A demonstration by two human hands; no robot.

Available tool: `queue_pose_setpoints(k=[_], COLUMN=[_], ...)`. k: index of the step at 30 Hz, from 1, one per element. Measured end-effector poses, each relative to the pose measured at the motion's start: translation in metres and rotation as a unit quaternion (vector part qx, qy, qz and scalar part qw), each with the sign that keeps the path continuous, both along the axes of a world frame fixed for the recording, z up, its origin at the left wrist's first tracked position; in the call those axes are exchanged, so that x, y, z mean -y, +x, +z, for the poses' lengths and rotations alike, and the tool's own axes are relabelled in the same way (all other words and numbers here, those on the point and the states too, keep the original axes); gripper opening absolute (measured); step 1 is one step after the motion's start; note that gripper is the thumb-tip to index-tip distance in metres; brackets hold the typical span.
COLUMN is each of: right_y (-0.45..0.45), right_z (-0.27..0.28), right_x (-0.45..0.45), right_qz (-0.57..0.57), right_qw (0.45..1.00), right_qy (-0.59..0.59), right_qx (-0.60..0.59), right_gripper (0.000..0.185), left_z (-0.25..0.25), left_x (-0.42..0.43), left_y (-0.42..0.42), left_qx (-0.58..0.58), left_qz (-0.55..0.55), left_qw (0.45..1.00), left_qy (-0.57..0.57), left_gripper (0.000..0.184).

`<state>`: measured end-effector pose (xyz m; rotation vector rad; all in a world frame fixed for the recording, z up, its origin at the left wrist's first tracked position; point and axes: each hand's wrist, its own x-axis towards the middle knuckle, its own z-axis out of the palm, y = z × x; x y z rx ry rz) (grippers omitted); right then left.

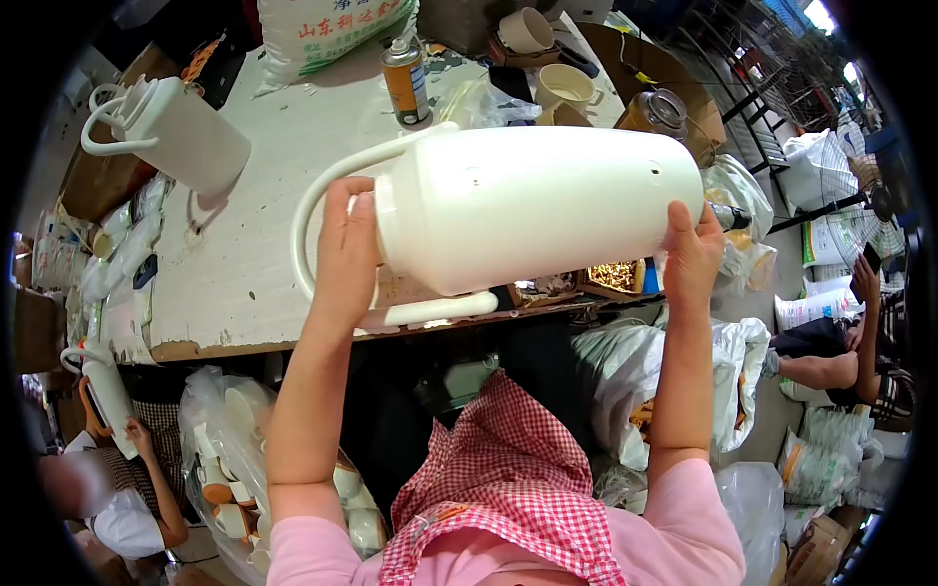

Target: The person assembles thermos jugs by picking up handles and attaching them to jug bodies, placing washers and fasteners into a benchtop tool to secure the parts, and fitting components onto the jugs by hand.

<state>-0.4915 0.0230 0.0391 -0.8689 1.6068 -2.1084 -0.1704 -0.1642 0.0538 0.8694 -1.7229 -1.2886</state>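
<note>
A large cream-white thermos jug [547,200] lies sideways in the air above the front of the table, held between both hands. My left hand [347,239] is closed round its neck, inside the looped handle [308,215]. At the other end, my right hand [694,244] grips the base, thumb on the side facing me. Two small marks show on the jug's wall. A second white thermos jug [200,137] with a lid and handle stands on the table at the left.
On the worktable [264,283] are a spray can [404,83], a printed white sack [332,34] and a cream cup [567,90]. Bags of parts [230,439] flank me below. A co-worker [127,488] at lower left holds another jug; a person [840,342] sits at right.
</note>
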Motion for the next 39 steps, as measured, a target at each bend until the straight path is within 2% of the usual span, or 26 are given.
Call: queue_pose_setpoints(k=[3, 10, 14, 16, 17, 19, 21, 23, 25, 26, 27, 29, 30, 31, 32, 33, 35, 36, 37, 38, 39], right_y=[-0.008, -0.005, -0.002, 0.000, 0.002, 0.004, 0.002, 0.001, 0.001, 0.005, 0.008, 0.001, -0.003, -0.006, -0.022, -0.020, -0.026, -0.039, -0.047, -0.058, -0.066], right_z=[-0.003, -0.001, -0.003, 0.002, 0.007, 0.015, 0.020, 0.016, 0.022, 0.028, 0.030, 0.025, 0.018, 0.018, 0.004, 0.010, -0.005, -0.021, -0.033, -0.059, -0.090], right_x=[-0.002, 0.004, 0.005, 0.007, 0.006, 0.003, -0.002, -0.004, 0.000, 0.001, 0.002, 0.003, 0.001, -0.004, -0.008, -0.034, -0.094, -0.145, -0.192, -0.237, -0.287], right_qz=[-0.010, 0.007, -0.002, -0.006, -0.006, -0.006, 0.012, 0.019, 0.020, 0.004, 0.023, -0.005, -0.034, -0.064, -0.065, -0.015, -0.034, -0.048, -0.038, -0.049, -0.044], right_qw=[1.000, 1.000, 1.000, 1.000, 0.999, 0.998, 0.992, 0.991, 0.988, 0.984, 0.987, 0.969, 0.965, 0.935, 0.934, 0.946, 0.987, 0.980, 0.969, 0.951, 0.892], right_qy=[0.009, 0.006, 0.024, 0.025, 0.046, 0.068, 0.124, 0.131, 0.150, 0.171, 0.156, 0.216, 0.201, 0.181, 0.200, 0.197, 0.103, 0.160, 0.240, 0.297, 0.444], right_qx=[0.004, 0.004, 0.004, 0.001, 0.001, 0.001, 0.009, 0.004, -0.029, -0.053, -0.016, -0.120, -0.162, -0.297, -0.290, -0.258, -0.118, -0.111, -0.048, 0.067, 0.075], right_gripper=[0.037, 0.037, 0.038, 0.038, 0.038, 0.038, 0.039, 0.038, 0.035, 0.034, 0.031, 0.036, 0.037, 0.035, 0.046, 0.028, 0.036, 0.037, 0.037, 0.035, 0.030], left_z=[0.002, 0.005, 0.004, 0.000, 0.000, 0.001, -0.007, -0.015, -0.019, -0.019, -0.018, 0.015, 0.025, 0.029, 0.023, 0.015, 0.014, 0.015, 0.015, 0.013, 0.013], left_x=[0.000, 0.003, 0.008, 0.012, 0.011, 0.008, 0.010, 0.013, 0.022, 0.025, 0.022, 0.008, 0.000, -0.004, -0.004, -0.002, 0.003, 0.001, 0.002, 0.010, 0.006], left_y=[-0.010, -0.008, -0.007, -0.007, -0.008, -0.014, -0.015, -0.014, -0.004, 0.001, -0.002, -0.026, -0.042, -0.054, -0.065, -0.070, -0.073, -0.072, -0.070, -0.068, -0.066], left_qx=[0.011, 0.002, 0.014, 0.020, 0.020, 0.026, 0.014, 0.004, 0.104, 0.166, 0.216, 0.144, 0.127, 0.138, 0.184, 0.140, 0.120, 0.141, 0.161, 0.153, 0.185], left_qz=[-0.008, 0.002, 0.005, -0.005, -0.004, 0.002, -0.006, -0.014, -0.018, 0.055, 0.110, 0.088, 0.040, -0.015, -0.043, -0.046, -0.053, -0.048, -0.039, -0.053, -0.036], left_qw=[1.000, 0.998, 1.000, 0.998, 0.998, 0.988, 0.989, 0.990, 0.994, 0.971, 0.928, 0.915, 0.926, 0.937, 0.921, 0.945, 0.957, 0.953, 0.947, 0.951, 0.928], left_qy=[-0.014, 0.056, 0.022, 0.058, 0.058, 0.149, 0.144, 0.140, -0.038, -0.165, -0.283, -0.367, -0.354, -0.320, -0.341, -0.294, -0.258, -0.264, -0.273, -0.264, -0.322], left_gripper=[0.031, 0.033, 0.034, 0.034, 0.034, 0.034, 0.034, 0.035, 0.033, 0.032, 0.031, 0.037, 0.043, 0.048, 0.048, 0.047, 0.046, 0.046, 0.046, 0.045, 0.043])
